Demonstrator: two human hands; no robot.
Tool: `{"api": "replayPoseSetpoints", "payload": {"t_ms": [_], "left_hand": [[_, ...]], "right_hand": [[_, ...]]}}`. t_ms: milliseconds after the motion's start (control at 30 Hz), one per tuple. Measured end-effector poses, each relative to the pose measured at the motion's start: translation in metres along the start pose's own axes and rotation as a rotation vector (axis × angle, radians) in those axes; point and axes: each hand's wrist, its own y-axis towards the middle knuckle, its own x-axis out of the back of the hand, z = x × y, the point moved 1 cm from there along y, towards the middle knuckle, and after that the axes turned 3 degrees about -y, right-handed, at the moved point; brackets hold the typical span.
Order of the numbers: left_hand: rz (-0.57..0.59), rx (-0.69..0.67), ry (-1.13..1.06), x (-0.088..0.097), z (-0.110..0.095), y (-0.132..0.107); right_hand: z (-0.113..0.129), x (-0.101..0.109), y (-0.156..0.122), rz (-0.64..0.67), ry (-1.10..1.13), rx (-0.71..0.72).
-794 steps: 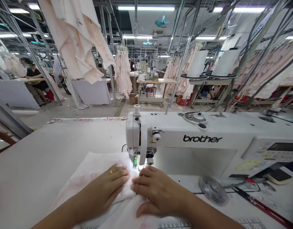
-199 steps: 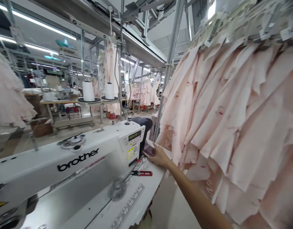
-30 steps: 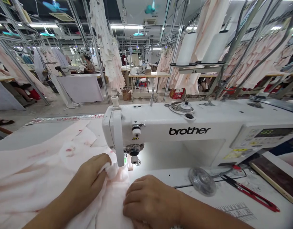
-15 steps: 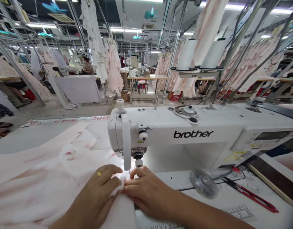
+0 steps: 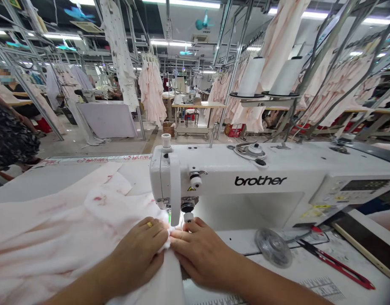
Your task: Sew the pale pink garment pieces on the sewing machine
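Pale pink fabric with reddish marks spreads over the left of the table and runs under the head of a white sewing machine. My left hand, with a yellow ring, is closed on the fabric just left of the needle area. Close beside it, my right hand pinches the fabric's edge from the right. The fingertips of both hands nearly meet below the machine's head. A bright lamp lights that spot; the needle and presser foot are mostly hidden.
Right of my hands lie a clear round bobbin-like disc, red-handled thread snips and a phone-like dark slab. Two white thread cones stand behind the machine. A person in a patterned dark garment is at far left.
The left hand has come a little nearer the needle area, its fingers flatter over the fabric. The view has shifted slightly. At far left, more of a person in dark patterned clothing shows.
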Motion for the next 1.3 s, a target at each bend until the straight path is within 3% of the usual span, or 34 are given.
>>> {"api": "replayPoseSetpoints", "payload": {"t_ms": [133, 300, 367, 633, 867, 1033, 1200, 1300], "left_hand": [[0.007, 0.053, -0.003, 0.0, 0.009, 0.002], [-0.021, 0.292, -0.131, 0.002, 0.014, -0.003], [-0.017, 0.364, -0.182, 0.003, 0.016, -0.003], [-0.035, 0.434, -0.315, 0.008, 0.013, 0.005], [-0.068, 0.504, -0.469, 0.009, 0.011, 0.009], [-0.042, 0.427, -0.355, 0.009, 0.01, 0.007], [0.002, 0.13, -0.147, 0.006, 0.007, 0.0], [0.0, 0.02, -0.039, 0.004, 0.005, -0.004]], "right_hand": [[-0.005, 0.0, -0.001, -0.026, 0.087, -0.026], [-0.016, -0.004, -0.002, -0.234, 0.14, -0.148], [-0.016, -0.006, -0.002, -0.262, 0.142, -0.213], [-0.008, -0.009, 0.005, -0.143, 0.287, -0.306], [-0.018, 0.0, 0.01, -0.029, 0.282, -0.211], [-0.021, 0.003, 0.004, 0.006, 0.151, -0.106], [-0.027, 0.003, -0.002, -0.007, -0.028, 0.092], [-0.031, 0.005, -0.003, 0.011, -0.075, 0.178]]}}
